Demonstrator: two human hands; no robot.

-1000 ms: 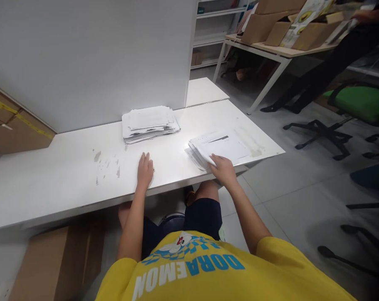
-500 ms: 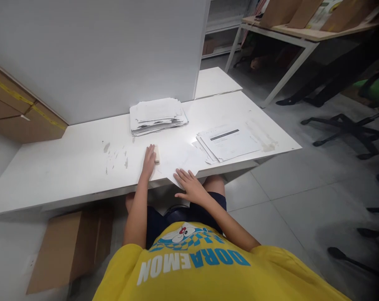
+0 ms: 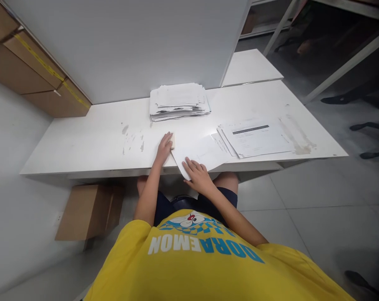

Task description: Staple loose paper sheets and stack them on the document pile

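Right hand (image 3: 198,174) lies spread on the sheet (image 3: 210,151) — left hand (image 3: 163,149) touches a beige block (image 3: 173,142), can't tell if that grip's closed.

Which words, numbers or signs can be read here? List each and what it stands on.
"DORAEMON": upside down, on the yellow T-shirt; blue print just above cannot be made out.
Printed sheet with a dark bar: too small to read.
Loose sheet under the right hand: too faint to read.
Rear paper stack: too faint to read.
Yellow tape: any marks too blurred.
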